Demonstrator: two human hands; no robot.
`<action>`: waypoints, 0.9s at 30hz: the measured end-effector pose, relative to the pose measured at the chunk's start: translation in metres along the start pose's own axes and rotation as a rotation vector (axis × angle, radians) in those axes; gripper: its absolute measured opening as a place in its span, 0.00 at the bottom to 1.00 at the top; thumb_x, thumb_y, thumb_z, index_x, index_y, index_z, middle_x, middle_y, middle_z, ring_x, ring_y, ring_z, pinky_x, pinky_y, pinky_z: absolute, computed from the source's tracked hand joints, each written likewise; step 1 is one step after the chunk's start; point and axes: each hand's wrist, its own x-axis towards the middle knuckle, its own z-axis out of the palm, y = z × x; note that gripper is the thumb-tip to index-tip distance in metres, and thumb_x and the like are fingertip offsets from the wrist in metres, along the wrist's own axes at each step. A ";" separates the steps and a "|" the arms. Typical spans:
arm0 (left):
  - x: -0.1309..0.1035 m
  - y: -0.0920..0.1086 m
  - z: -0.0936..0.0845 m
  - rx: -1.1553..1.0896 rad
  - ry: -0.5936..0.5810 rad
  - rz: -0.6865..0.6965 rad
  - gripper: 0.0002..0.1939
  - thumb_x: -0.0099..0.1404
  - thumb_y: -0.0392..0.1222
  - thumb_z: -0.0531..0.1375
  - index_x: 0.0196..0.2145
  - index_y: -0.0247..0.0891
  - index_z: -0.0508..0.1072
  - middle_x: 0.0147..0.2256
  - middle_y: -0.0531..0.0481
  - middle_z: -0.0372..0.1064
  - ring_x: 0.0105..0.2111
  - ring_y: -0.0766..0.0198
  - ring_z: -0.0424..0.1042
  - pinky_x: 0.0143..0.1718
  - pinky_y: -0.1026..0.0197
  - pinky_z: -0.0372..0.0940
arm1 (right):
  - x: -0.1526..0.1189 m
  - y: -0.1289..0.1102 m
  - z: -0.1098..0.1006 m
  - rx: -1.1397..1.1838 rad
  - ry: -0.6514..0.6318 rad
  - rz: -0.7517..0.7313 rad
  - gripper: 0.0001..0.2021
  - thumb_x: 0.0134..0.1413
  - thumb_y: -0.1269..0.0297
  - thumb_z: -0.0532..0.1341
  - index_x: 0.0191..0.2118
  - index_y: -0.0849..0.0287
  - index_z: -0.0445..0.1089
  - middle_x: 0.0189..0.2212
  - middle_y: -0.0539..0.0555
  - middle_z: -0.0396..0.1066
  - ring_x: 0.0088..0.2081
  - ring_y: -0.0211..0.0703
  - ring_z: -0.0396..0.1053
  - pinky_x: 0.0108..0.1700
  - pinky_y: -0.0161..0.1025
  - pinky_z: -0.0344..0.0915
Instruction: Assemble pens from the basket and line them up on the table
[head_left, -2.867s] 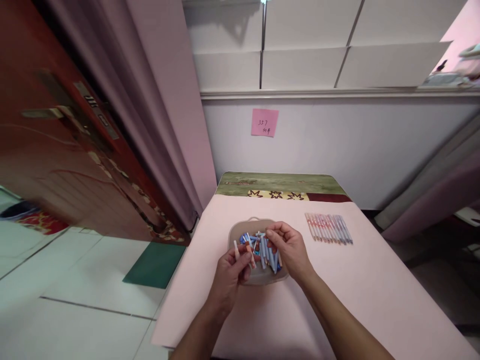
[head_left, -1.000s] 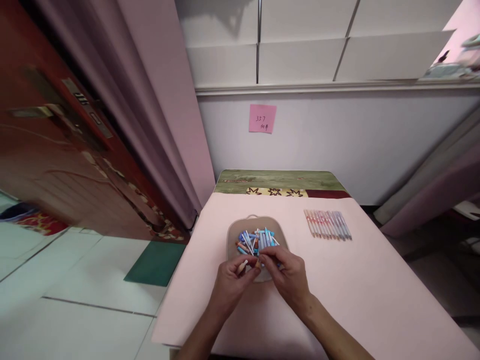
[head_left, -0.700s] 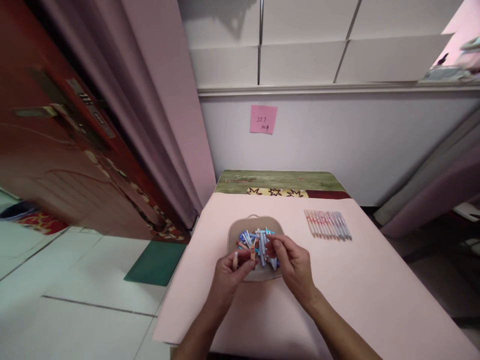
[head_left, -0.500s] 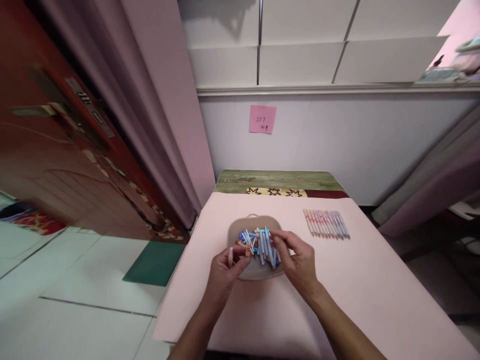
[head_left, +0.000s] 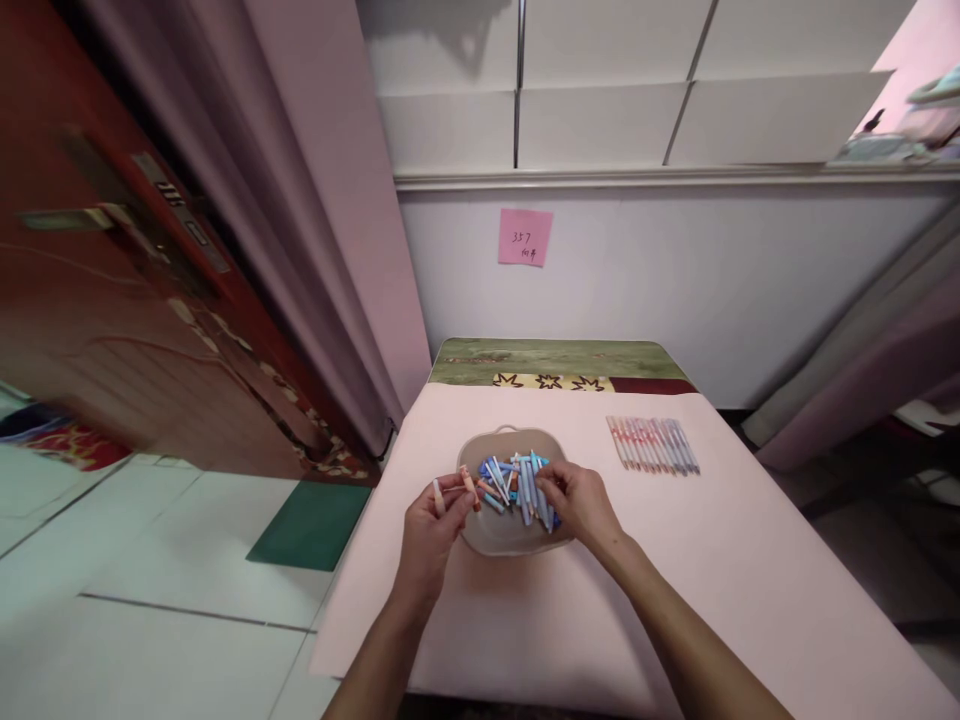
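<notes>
So the left hand (head_left: 426,535) has a stubby orange piece (head_left: 469,487) pinched between thumb and finger, over the left side of the tray (head_left: 514,539), with a pale piece (head_left: 439,497) tucked between the fingers right beside it. The right hand (head_left: 583,503) is at the blue pens (head_left: 528,497) in the tray, fingertips bunched narrow. Can't really tell if they've got one, since they hide the spot.

Looks like the picking-through step, and the next move probably calls for a tight pinch plus a straight lift, as those pens lie jammed together.

Edges: the tray's rim runs close by both grips, so there's a lip to clear. Right of the right hand, pink cover (head_left: 637,580) gives decent sideways room before the lined-up pens (head_left: 652,446), well apart.
</notes>
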 end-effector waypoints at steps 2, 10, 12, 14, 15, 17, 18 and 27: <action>0.001 0.000 0.002 -0.011 -0.039 -0.008 0.15 0.53 0.45 0.67 0.37 0.35 0.75 0.28 0.49 0.74 0.25 0.70 0.65 0.24 0.70 0.56 | -0.004 -0.010 0.008 0.200 -0.106 0.061 0.10 0.53 0.60 0.58 0.29 0.58 0.73 0.20 0.49 0.69 0.23 0.38 0.67 0.26 0.33 0.60; -0.001 -0.002 0.015 -0.090 -0.070 -0.052 0.17 0.51 0.44 0.69 0.37 0.34 0.74 0.24 0.53 0.71 0.18 0.74 0.58 0.20 0.70 0.52 | -0.017 -0.043 0.035 0.819 -0.229 0.198 0.16 0.47 0.53 0.66 0.34 0.59 0.64 0.26 0.49 0.72 0.26 0.36 0.69 0.27 0.30 0.63; -0.003 -0.004 0.016 -0.087 -0.060 -0.062 0.17 0.50 0.44 0.69 0.37 0.35 0.74 0.26 0.53 0.73 0.19 0.74 0.60 0.21 0.70 0.53 | -0.020 -0.040 0.041 0.846 -0.202 0.169 0.16 0.46 0.54 0.67 0.33 0.59 0.64 0.23 0.47 0.71 0.24 0.35 0.67 0.27 0.31 0.62; -0.006 -0.007 0.015 -0.086 -0.058 -0.078 0.17 0.50 0.43 0.69 0.37 0.35 0.74 0.26 0.52 0.73 0.20 0.74 0.62 0.22 0.70 0.55 | -0.025 -0.036 0.047 0.868 -0.190 0.154 0.16 0.46 0.54 0.67 0.32 0.58 0.63 0.21 0.46 0.70 0.23 0.35 0.67 0.27 0.32 0.62; -0.007 -0.009 0.014 -0.088 -0.063 -0.089 0.17 0.50 0.43 0.70 0.37 0.35 0.74 0.26 0.52 0.74 0.21 0.73 0.63 0.23 0.70 0.56 | -0.027 -0.033 0.049 0.875 -0.193 0.156 0.16 0.46 0.54 0.67 0.33 0.58 0.63 0.21 0.46 0.70 0.23 0.35 0.67 0.27 0.32 0.62; -0.010 -0.012 0.011 -0.095 -0.065 -0.104 0.17 0.50 0.43 0.70 0.36 0.35 0.74 0.27 0.51 0.74 0.22 0.71 0.66 0.23 0.70 0.57 | -0.030 -0.030 0.050 0.854 -0.214 0.165 0.16 0.47 0.53 0.66 0.33 0.58 0.64 0.22 0.47 0.71 0.24 0.36 0.68 0.27 0.32 0.63; -0.011 -0.014 0.008 -0.098 -0.058 -0.108 0.17 0.50 0.43 0.69 0.37 0.36 0.74 0.27 0.51 0.74 0.23 0.70 0.67 0.24 0.70 0.57 | -0.030 -0.028 0.047 0.819 -0.213 0.159 0.16 0.48 0.52 0.65 0.33 0.58 0.64 0.22 0.48 0.71 0.24 0.37 0.68 0.26 0.32 0.63; -0.006 -0.011 -0.014 -0.067 0.087 -0.089 0.19 0.49 0.45 0.70 0.38 0.36 0.73 0.31 0.49 0.75 0.27 0.69 0.68 0.25 0.70 0.56 | 0.004 0.000 -0.016 -0.078 0.126 0.026 0.08 0.55 0.61 0.58 0.33 0.57 0.73 0.26 0.49 0.73 0.29 0.39 0.69 0.33 0.33 0.61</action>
